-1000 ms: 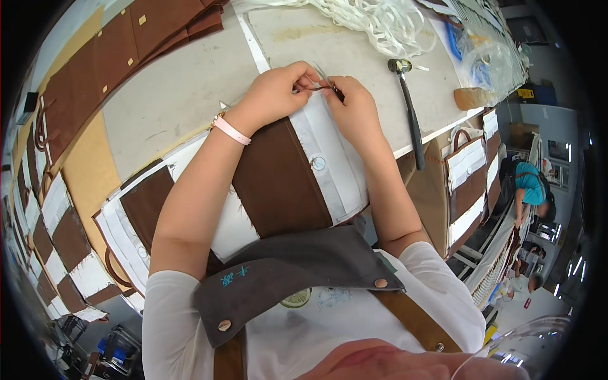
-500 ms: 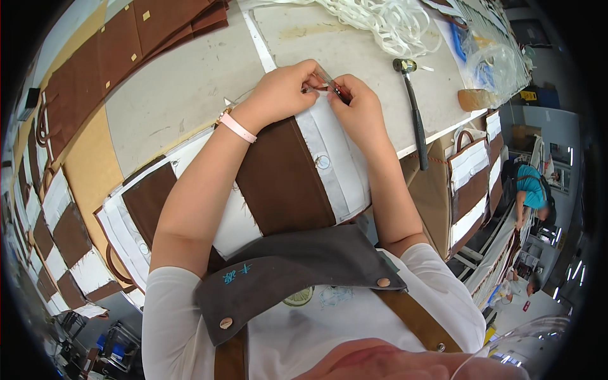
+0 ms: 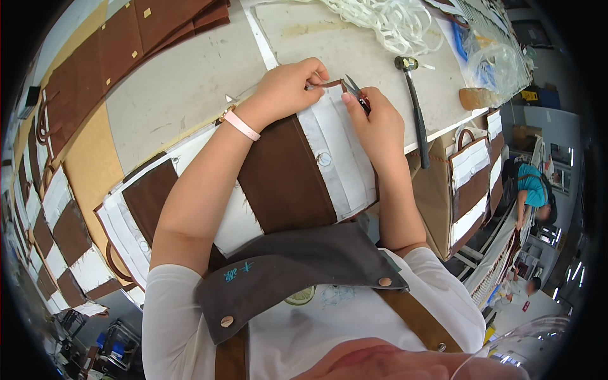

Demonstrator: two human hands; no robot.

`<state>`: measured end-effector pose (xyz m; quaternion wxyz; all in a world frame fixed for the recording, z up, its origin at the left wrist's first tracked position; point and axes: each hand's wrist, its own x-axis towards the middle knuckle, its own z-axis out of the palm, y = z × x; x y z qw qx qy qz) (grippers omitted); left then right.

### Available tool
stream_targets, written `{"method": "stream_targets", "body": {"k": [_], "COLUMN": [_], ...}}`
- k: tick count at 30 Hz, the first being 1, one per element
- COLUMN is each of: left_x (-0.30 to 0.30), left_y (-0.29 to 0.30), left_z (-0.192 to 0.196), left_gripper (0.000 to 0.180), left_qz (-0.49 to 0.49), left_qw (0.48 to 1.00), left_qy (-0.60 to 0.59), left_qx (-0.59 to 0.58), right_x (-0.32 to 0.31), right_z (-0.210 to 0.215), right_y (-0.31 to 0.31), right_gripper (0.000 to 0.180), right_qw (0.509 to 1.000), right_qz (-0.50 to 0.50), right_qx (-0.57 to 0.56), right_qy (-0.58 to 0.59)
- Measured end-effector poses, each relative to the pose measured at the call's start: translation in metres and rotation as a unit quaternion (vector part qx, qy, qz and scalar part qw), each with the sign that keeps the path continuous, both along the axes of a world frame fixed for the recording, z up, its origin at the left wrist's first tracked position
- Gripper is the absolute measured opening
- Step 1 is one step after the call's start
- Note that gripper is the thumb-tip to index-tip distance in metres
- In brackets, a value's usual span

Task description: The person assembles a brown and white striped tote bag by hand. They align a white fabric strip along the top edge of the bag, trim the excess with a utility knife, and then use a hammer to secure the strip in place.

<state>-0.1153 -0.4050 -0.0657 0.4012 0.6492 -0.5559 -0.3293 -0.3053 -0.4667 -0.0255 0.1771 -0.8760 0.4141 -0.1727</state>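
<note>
Start close in: brown-and-white piece (image 3: 288,180) spread from the grey apron (image 3: 291,253) at 6 o'clock up to the worktop (image 3: 177,114) towards 12; best held flat, with no sag near the scissors. Left hand (image 3: 288,88) at 12 o'clock, grip pinched on the brown edging strip (image 3: 332,83) along the far end; keep that pinch light but firm, enough to tension without stretching. Right hand (image 3: 380,126) between 1 and 2, grip wrapped around the small scissors (image 3: 363,100), blades pointing to 11. Contact between blades and corner: too small to tell. Judging by the pose, use only the tips, snip short, and keep the left fingertips clear of the blade line. Farther out, leave the hammer (image 3: 413,104) between 1 and 2 and the pile of white straps (image 3: 389,28) at 1 undisturbed.
</note>
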Motion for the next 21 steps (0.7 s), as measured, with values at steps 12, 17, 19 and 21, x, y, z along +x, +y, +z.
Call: {"method": "stream_targets", "body": {"k": [12, 17, 19, 21], "left_x": [0.003, 0.002, 0.002, 0.002], "left_y": [0.001, 0.001, 0.001, 0.001], "left_z": [-0.002, -0.001, -0.001, -0.002], "left_gripper": [0.031, 0.030, 0.030, 0.031], "left_qz": [-0.010, -0.007, -0.004, -0.009], "left_qw": [1.000, 1.000, 1.000, 1.000], "left_qy": [0.022, 0.016, 0.011, 0.019], "left_qx": [0.000, 0.002, 0.000, -0.001], "right_x": [0.000, -0.001, -0.002, -0.001], "right_z": [-0.017, -0.019, -0.020, -0.020], "right_y": [0.015, 0.014, 0.013, 0.013], "right_gripper": [0.027, 0.028, 0.029, 0.029], "right_qw": [0.994, 0.994, 0.995, 0.994], "right_qz": [0.063, 0.062, 0.060, 0.061], "right_qx": [-0.086, -0.085, -0.082, -0.083], "right_qy": [0.010, -0.004, -0.010, -0.017]}}
